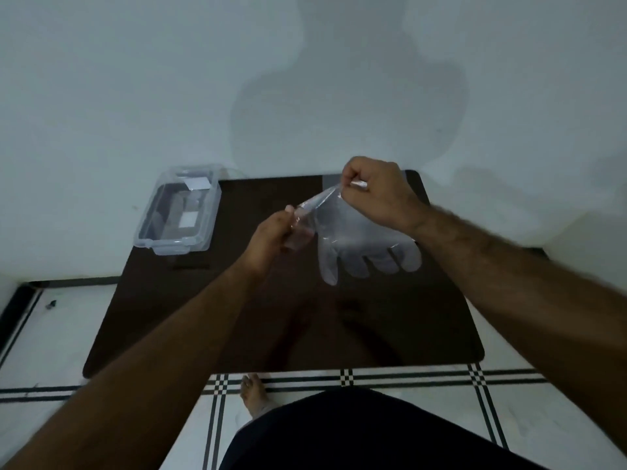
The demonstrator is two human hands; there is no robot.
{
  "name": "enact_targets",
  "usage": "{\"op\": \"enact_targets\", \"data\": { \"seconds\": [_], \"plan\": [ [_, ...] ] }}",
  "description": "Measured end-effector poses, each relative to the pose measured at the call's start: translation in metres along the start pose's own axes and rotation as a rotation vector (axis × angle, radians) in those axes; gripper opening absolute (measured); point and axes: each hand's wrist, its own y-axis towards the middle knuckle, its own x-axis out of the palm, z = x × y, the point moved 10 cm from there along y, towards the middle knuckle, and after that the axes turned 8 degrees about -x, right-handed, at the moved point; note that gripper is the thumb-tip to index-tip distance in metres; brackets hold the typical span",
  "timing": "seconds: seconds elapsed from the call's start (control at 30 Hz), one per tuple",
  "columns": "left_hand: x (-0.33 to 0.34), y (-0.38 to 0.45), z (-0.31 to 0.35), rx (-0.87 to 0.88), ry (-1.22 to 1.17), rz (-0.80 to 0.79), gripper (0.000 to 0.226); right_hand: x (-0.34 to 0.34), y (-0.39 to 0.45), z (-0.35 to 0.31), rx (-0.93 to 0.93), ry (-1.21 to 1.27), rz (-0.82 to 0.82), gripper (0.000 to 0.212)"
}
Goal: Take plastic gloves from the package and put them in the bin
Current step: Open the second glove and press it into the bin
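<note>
Right hand (pixel 373 191) grip pinches a clear thin plastic glove (pixel 366 249), its fingers dangling below; left hand (pixel 274 232) grip clutches a small clear plastic package (pixel 300 228).

clear glove (pixel 369 245) hanging fingers-down, clear bin (pixel 178 212) on table's left

You hold 1 thin, clear, glossy plastic glove (pixel 366 245); the bin (pixel 178 212) is clear rigid plastic; the surface (pixel 237 300) dark, smooth, semi-matt.

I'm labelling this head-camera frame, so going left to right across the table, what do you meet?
Clear plastic bin → left hand, pinching the small package → plastic glove hanging with its fingers down → right hand gripping the glove's cuff.
</note>
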Motion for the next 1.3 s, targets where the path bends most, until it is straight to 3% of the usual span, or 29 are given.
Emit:
{"op": "enact_targets", "data": {
  "seconds": [0.13,0.27,0.5,0.7,0.9,1.03,1.3],
  "plan": [
    [-0.026,0.009,0.078,0.171,0.072,0.029,0.050,-0.006,0.050,-0.038,-0.106,-0.056,-0.049,0.008],
    [-0.058,0.015,0.137,0.235,0.174,0.060,0.051,-0.014,0.095,-0.067,-0.178,-0.110,-0.060,0.008],
    [-0.140,0.019,0.142,0.196,0.315,0.162,0.035,-0.007,0.158,-0.094,-0.194,-0.068,-0.017,0.007],
    [-0.175,0.029,0.167,0.265,0.239,0.070,0.072,0.058,0.203,-0.120,-0.234,-0.007,-0.126,0.007],
    [-0.247,0.051,0.176,0.322,0.193,0.143,0.036,0.112,0.254,-0.133,-0.222,0.034,-0.146,0.013],
    [-0.310,0.064,0.177,0.275,0.251,0.186,0.030,0.156,0.284,-0.132,-0.142,0.044,-0.219,0.029],
    [-0.432,0.110,0.180,0.165,0.526,0.251,0.025,0.251,0.353,-0.141,-0.126,-0.064,-0.294,0.034]
  ]
}}
